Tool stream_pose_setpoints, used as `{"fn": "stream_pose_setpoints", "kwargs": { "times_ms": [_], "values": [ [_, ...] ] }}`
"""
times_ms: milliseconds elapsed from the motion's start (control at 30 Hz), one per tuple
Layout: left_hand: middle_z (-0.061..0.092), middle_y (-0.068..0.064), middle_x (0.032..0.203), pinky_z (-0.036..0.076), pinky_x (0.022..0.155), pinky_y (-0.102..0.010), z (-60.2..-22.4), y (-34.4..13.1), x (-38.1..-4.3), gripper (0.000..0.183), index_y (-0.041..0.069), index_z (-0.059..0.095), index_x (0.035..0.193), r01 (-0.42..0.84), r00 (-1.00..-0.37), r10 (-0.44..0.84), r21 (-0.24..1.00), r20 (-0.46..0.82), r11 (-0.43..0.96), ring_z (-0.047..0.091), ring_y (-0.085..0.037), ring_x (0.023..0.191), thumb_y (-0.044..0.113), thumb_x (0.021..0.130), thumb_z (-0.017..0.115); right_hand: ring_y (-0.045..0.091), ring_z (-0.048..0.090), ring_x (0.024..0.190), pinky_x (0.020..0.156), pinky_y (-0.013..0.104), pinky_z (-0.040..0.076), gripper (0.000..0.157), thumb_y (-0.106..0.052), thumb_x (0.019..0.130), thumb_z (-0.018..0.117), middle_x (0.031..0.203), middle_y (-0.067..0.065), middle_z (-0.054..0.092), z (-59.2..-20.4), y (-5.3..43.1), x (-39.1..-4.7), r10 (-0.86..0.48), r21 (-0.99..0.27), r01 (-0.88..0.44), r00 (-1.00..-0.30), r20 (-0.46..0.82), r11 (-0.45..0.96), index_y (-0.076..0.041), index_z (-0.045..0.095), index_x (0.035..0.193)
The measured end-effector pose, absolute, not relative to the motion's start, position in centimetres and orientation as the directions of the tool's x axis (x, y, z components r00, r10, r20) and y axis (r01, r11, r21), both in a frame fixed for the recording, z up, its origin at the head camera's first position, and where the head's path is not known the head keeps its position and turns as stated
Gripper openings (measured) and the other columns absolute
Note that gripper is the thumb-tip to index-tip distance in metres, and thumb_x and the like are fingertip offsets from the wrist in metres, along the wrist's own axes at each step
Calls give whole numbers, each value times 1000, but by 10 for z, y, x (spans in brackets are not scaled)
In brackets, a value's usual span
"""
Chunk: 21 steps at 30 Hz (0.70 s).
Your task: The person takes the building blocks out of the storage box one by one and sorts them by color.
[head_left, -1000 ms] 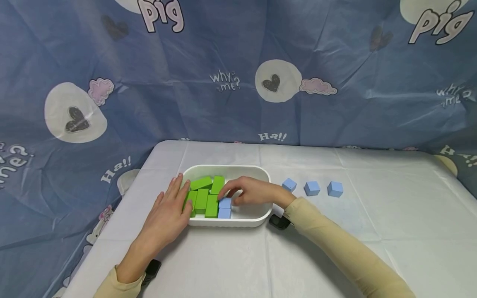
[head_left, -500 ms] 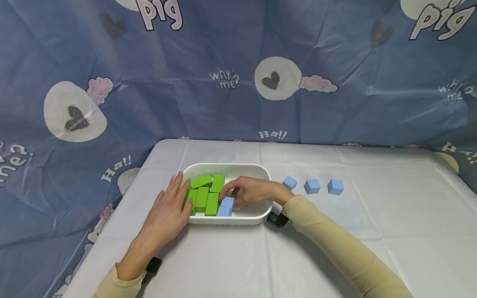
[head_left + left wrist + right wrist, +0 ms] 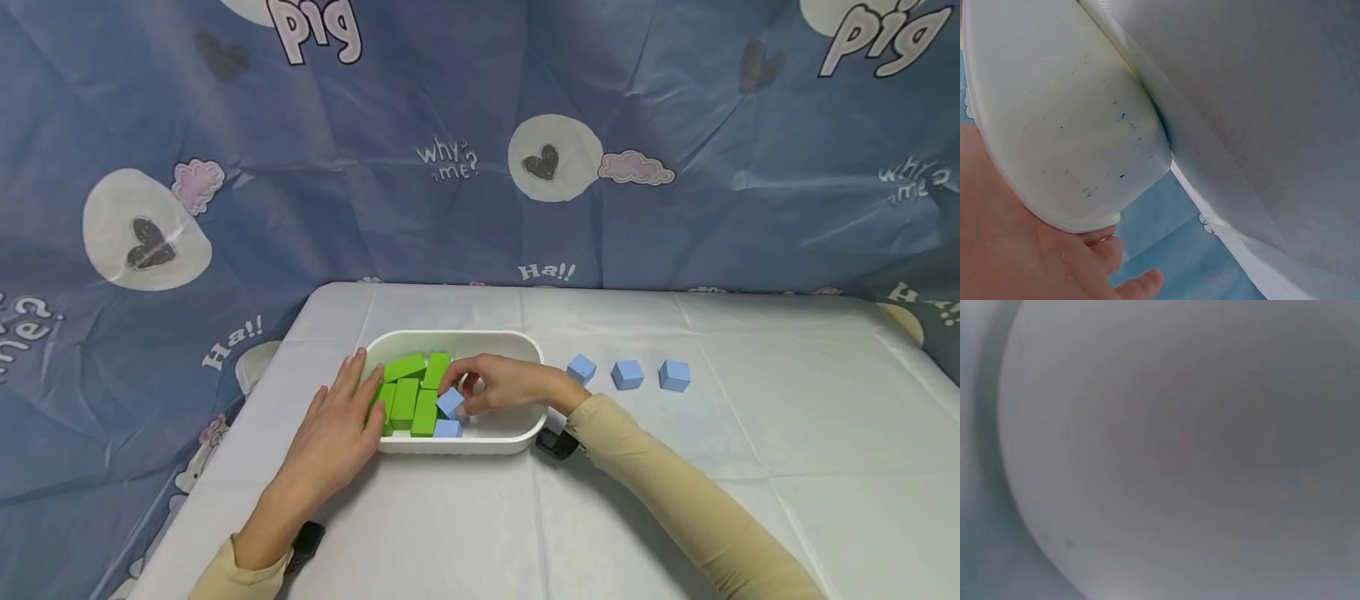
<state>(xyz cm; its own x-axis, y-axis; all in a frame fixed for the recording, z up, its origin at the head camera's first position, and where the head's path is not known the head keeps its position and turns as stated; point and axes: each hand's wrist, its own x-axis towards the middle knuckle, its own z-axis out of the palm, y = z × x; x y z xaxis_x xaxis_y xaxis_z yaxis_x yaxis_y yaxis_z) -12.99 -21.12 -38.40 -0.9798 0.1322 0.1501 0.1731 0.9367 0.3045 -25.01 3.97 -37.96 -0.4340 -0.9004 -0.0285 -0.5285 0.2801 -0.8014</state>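
Observation:
A white oval-ended tray (image 3: 480,446) holds several green blocks (image 3: 403,403) packed in its left half. Inside it, my right hand (image 3: 498,385) pinches a blue cube (image 3: 450,403), which sits tilted beside the green blocks. Just in front of that cube lies another blue cube (image 3: 447,428), against the near wall. My left hand (image 3: 337,429) lies with straight fingers over the tray's left end, partly covering a green block. In the left wrist view, the outer wall of the tray (image 3: 1085,125) shows against the left hand (image 3: 1029,231). The right wrist view shows only blurred tray wall.
Three blue cubes stand in a row right of the tray: a near one (image 3: 581,368) partly behind the right wrist, a middle one (image 3: 627,375) and a far-right one (image 3: 675,376). A white cloth (image 3: 637,517) covers the table, and a printed blue curtain (image 3: 420,225) hangs behind it.
The rear blue cube in the tray has been tilted and turned out of line with the one in front of it, in the right hand's fingers. The left hand stays in place.

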Motion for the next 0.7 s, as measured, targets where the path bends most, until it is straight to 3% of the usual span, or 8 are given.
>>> {"fn": "stream_pose_setpoints", "kwargs": {
  "times_ms": [233, 533, 700],
  "values": [
    [12, -15, 163, 17, 110, -65, -384, -212, -131, 53, 3, 35, 152, 177, -979, 135, 305, 154, 936, 11, -33, 149, 28, 105, 34, 17, 58, 90, 83, 35, 53, 32, -10, 89, 73, 106, 0, 63, -377, 42, -246, -856, -861, -480, -504, 115, 167, -12, 64, 120],
    [12, -16, 163, 17, 110, -65, -384, -212, -131, 53, 3, 36, 152, 179, -978, 135, 315, 156, 932, 10, -33, 149, 28, 105, 34, 17, 58, 93, 79, 34, 54, 33, -11, 86, 76, 109, -2, 63, -379, 47, -243, -748, -869, -484, -613, 255, 101, -15, 65, 117],
    [11, -16, 163, 16, 111, -65, -383, -212, -130, 53, 3, 35, 152, 183, -979, 141, 319, 150, 930, 9, -32, 149, 29, 105, 33, 25, 59, 93, 77, 33, 53, 33, -12, 86, 75, 109, -5, 63, -380, 49, -239, -680, -857, -508, -661, 319, 92, -17, 66, 117]
  ]
}}
